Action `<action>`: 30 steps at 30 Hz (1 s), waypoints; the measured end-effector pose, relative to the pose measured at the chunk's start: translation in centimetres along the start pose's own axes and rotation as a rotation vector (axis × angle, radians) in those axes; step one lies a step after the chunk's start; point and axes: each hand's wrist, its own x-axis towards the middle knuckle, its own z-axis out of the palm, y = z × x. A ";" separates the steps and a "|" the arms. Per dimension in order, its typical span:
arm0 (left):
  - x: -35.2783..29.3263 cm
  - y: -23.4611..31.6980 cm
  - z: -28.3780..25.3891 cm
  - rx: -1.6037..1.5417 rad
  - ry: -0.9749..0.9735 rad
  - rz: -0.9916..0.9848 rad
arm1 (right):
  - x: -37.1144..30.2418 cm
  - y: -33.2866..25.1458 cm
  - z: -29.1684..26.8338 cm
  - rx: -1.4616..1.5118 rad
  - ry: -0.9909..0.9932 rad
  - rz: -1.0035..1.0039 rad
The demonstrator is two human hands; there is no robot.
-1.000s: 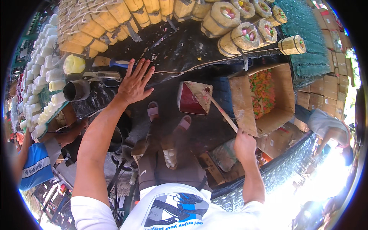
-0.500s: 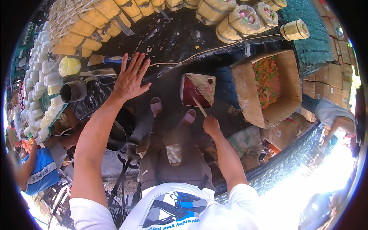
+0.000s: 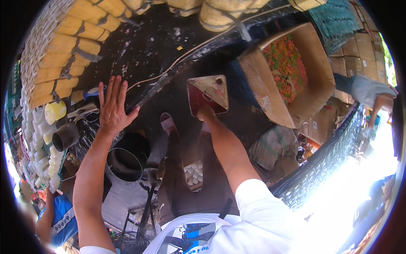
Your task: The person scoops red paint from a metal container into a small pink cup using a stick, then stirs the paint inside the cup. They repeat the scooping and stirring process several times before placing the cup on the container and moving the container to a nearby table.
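My left hand [image 3: 113, 108] is open, its fingers spread, at the edge of a black plastic-covered surface [image 3: 139, 48]; whether the palm presses on it I cannot tell. Close to its fingertips lies a blue-handled scraper [image 3: 91, 92]. My right hand [image 3: 206, 112] reaches into the cut-open top of a square metal tin [image 3: 219, 89] with a dark red inside and a small wire handle. The wooden stick it gripped in the earlier frame is hidden inside the tin now, and so are most of its fingers.
An open cardboard box [image 3: 262, 91] of colourful bits stands right of the tin. Yellow tied bundles [image 3: 86, 29] line the far left. A dark metal pot [image 3: 124, 165] and a dark cup [image 3: 65, 136] sit near my left arm. People work at left [image 3: 59, 220] and right [image 3: 368, 91].
My right hand has moved forward and left, down into the tin, and the stick has gone out of sight. My left hand stays spread; the whole view has shifted.
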 end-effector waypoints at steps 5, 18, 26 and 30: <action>0.3 0.0 -0.1 0.050 0.022 0.020 | 1.1 1.3 0.6 0.796 0.029 0.138; 0.5 0.1 0.3 0.133 0.028 0.051 | -1.5 4.9 2.8 0.667 0.382 0.189; 0.3 0.1 0.1 0.149 -0.022 0.031 | -0.2 6.6 2.6 0.451 0.235 0.280; 0.3 0.0 0.2 0.144 -0.019 0.036 | 3.4 5.6 1.2 -0.111 -0.270 -0.119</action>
